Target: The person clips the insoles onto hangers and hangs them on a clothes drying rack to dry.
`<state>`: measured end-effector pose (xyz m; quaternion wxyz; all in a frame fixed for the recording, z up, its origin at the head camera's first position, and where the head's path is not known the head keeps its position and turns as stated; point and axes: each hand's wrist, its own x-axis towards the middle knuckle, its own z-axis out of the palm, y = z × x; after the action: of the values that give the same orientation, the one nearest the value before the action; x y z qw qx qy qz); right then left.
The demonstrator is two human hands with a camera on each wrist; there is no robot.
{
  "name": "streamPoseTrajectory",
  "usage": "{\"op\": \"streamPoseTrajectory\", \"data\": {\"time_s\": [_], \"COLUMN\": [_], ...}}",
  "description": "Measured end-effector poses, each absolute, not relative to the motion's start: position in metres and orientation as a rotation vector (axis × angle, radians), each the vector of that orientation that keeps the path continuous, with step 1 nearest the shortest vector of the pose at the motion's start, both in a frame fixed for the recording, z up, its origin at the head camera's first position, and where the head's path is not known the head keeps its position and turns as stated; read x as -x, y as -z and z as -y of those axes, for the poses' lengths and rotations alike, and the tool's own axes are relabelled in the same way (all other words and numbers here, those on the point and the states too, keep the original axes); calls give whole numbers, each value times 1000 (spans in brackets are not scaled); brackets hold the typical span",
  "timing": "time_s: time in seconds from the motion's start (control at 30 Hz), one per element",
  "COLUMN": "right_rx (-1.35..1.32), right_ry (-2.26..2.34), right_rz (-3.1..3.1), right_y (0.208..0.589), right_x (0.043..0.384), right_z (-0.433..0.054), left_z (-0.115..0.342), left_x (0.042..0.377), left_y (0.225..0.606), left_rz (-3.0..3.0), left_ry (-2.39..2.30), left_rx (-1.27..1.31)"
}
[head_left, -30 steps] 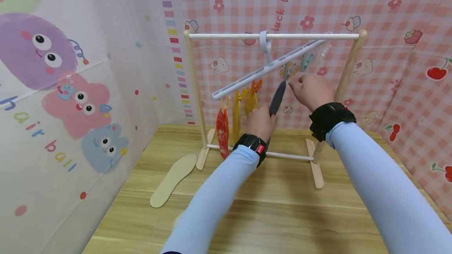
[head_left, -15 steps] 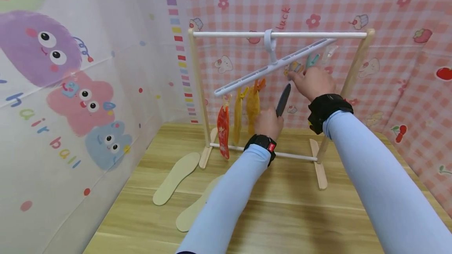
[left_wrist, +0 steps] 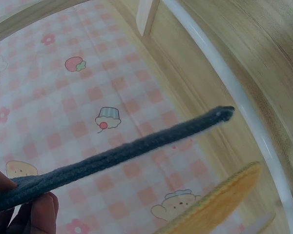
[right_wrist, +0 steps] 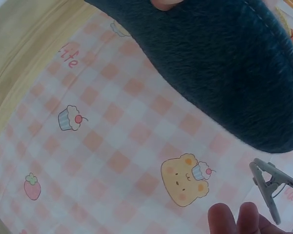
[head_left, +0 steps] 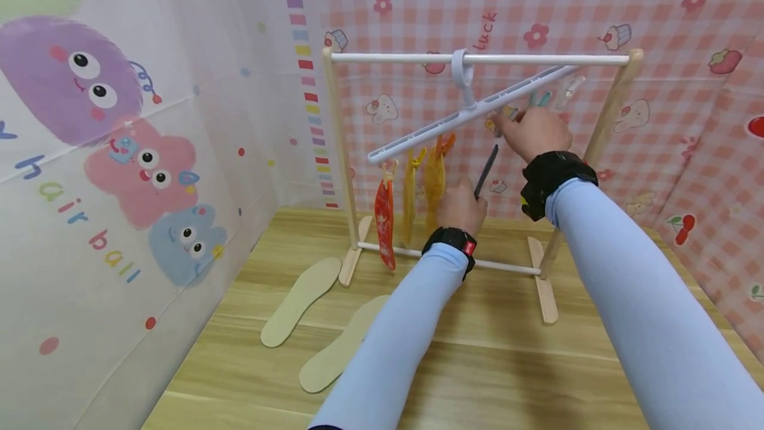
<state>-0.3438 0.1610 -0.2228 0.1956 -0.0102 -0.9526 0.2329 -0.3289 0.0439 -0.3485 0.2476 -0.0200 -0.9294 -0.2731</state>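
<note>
My left hand pinches a dark blue insole near its lower part and holds it upright under the white hanger. Edge-on in the left wrist view, the insole shows its broad fuzzy face in the right wrist view. Up at the hanger's right half, my right hand grips a grey clothespin between thumb and fingers. That clothespin is just past the insole's rounded end, apart from it. Teal and clear clothespins hang beyond the right hand.
A red insole and two yellow insoles hang clipped on the hanger's lower left side. The hanger hooks over the rod of a wooden rack. Two beige insoles lie on the table at the left.
My right hand has moved up from beside the insole to the grey clothespin. The left hand has lowered a little and turned the insole edge-on to the head view.
</note>
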Motion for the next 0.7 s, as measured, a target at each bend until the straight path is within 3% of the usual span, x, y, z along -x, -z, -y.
{"op": "streamPoseTrajectory", "data": {"time_s": [0.7], "right_rx": [46], "right_ry": [-587], "right_rz": [2595], "right_y": [221], "right_x": [340], "right_z": [-149], "left_z": [-40], "left_x": [334], "left_y": [350], "left_rz": [2549], "left_ry": [724], "left_rx": [40]}}
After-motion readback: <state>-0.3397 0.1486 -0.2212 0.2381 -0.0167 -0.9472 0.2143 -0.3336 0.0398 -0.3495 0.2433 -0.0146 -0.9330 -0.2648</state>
